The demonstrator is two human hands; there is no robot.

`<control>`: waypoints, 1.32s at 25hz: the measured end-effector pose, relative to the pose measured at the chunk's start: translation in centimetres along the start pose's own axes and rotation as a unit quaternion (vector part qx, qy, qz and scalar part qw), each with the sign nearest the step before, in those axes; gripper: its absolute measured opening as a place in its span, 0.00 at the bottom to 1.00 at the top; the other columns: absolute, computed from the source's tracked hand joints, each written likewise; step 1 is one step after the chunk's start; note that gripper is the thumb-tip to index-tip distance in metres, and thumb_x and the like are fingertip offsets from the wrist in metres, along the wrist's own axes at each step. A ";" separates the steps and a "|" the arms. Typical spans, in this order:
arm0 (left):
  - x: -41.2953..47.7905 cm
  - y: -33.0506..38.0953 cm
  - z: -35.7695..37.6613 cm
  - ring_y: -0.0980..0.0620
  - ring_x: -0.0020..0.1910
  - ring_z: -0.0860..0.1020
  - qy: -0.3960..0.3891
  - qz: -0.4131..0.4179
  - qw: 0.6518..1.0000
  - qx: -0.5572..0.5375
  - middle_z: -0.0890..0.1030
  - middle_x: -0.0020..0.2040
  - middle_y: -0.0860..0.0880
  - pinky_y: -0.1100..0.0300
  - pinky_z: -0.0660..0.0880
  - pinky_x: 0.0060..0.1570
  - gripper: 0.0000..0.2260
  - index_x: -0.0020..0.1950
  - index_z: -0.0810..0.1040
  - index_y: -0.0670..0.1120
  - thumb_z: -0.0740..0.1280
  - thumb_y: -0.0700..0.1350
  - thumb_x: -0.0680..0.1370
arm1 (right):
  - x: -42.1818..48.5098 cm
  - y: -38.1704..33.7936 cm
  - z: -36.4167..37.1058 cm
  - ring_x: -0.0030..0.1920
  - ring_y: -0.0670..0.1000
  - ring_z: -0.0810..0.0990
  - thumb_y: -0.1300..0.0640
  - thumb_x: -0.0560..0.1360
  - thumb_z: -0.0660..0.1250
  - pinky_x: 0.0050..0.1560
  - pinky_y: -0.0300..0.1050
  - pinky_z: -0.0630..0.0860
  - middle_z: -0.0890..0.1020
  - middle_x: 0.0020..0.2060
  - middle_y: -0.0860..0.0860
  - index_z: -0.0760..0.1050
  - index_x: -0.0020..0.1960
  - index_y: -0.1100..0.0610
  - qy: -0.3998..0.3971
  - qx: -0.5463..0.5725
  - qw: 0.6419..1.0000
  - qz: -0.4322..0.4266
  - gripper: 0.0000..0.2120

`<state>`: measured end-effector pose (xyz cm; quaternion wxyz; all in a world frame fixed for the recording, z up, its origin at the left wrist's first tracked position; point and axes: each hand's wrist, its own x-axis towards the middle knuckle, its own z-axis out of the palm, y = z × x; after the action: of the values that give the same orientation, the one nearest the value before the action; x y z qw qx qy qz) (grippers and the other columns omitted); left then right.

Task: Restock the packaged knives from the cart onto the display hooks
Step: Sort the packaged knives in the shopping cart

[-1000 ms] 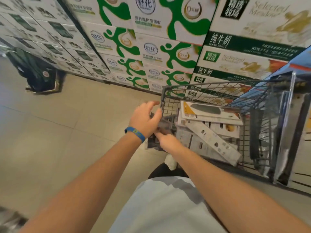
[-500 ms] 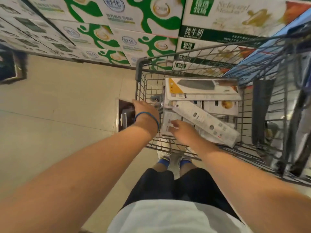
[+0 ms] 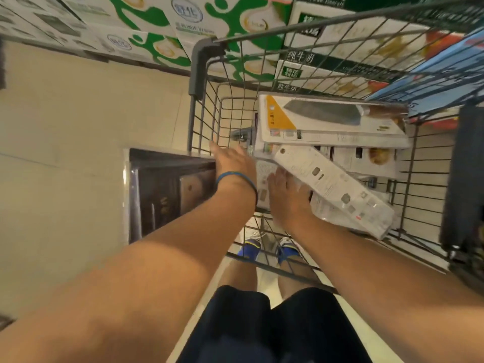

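Note:
A wire cart (image 3: 207,61) holds several packaged knives. A white and orange cleaver package (image 3: 332,121) lies on top at the far side, and a long white package (image 3: 335,187) lies slantwise over the pile. My left hand (image 3: 231,163), with a blue wristband, grips the right edge of a dark knife package (image 3: 167,189), which hangs outside the cart's left side. My right hand (image 3: 286,197) reaches into the cart and lies flat on the white packages beside the long one, its fingers straight. No display hooks are in view.
Stacked milk cartons (image 3: 183,24) with green print line the far side of the aisle behind the cart. Blue boxes (image 3: 445,82) sit at the right. A dark hanging panel (image 3: 463,179) is at the right edge. Beige floor tiles (image 3: 65,127) spread to the left.
The camera has tilted down and come closer to the cart. My left hand has carried the dark package out to the cart's left side. My right hand has moved onto the white packages.

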<state>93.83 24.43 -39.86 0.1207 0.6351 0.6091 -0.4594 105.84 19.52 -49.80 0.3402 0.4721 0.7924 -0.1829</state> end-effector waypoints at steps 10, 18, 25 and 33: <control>1.2 1.1 1.9 0.35 0.66 0.71 -0.025 0.014 0.997 0.074 0.71 0.69 0.40 0.35 0.63 0.67 0.21 0.73 0.68 0.44 0.60 0.50 0.82 | 0.3 0.4 1.0 0.77 0.71 0.56 0.63 0.75 0.70 0.67 0.71 0.70 0.47 0.81 0.64 0.42 0.81 0.60 0.031 0.133 0.985 0.102 0.47; -1.1 2.8 2.6 0.40 0.67 0.69 0.084 0.130 0.985 -0.079 0.71 0.68 0.44 0.41 0.60 0.70 0.18 0.70 0.70 0.47 0.60 0.46 0.79 | 0.2 3.1 -1.2 0.78 0.68 0.56 0.53 0.75 0.72 0.68 0.60 0.72 0.49 0.82 0.59 0.43 0.83 0.50 -0.021 0.207 0.976 0.067 0.48; -5.8 0.5 0.3 0.41 0.63 0.75 0.125 0.068 0.880 -0.452 0.46 0.81 0.46 0.51 0.75 0.54 0.39 0.81 0.45 0.51 0.67 0.45 0.78 | -5.5 5.1 -7.6 0.56 0.57 0.82 0.59 0.80 0.65 0.48 0.44 0.75 0.85 0.59 0.50 0.78 0.68 0.40 0.121 0.390 0.899 0.157 0.21; -12.9 -2.6 -1.5 0.47 0.62 0.78 0.062 0.024 0.725 -0.686 0.76 0.69 0.48 0.59 0.73 0.56 0.33 0.77 0.62 0.49 0.73 0.50 0.75 | -16.8 8.1 -16.3 0.41 0.47 0.82 0.51 0.81 0.68 0.42 0.43 0.76 0.83 0.37 0.42 0.81 0.44 0.48 0.281 0.676 0.652 0.197 0.07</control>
<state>94.29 17.51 -28.55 0.4966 0.4204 0.7486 0.1271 112.36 22.98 -26.19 -0.2842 0.7457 0.3954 -0.4549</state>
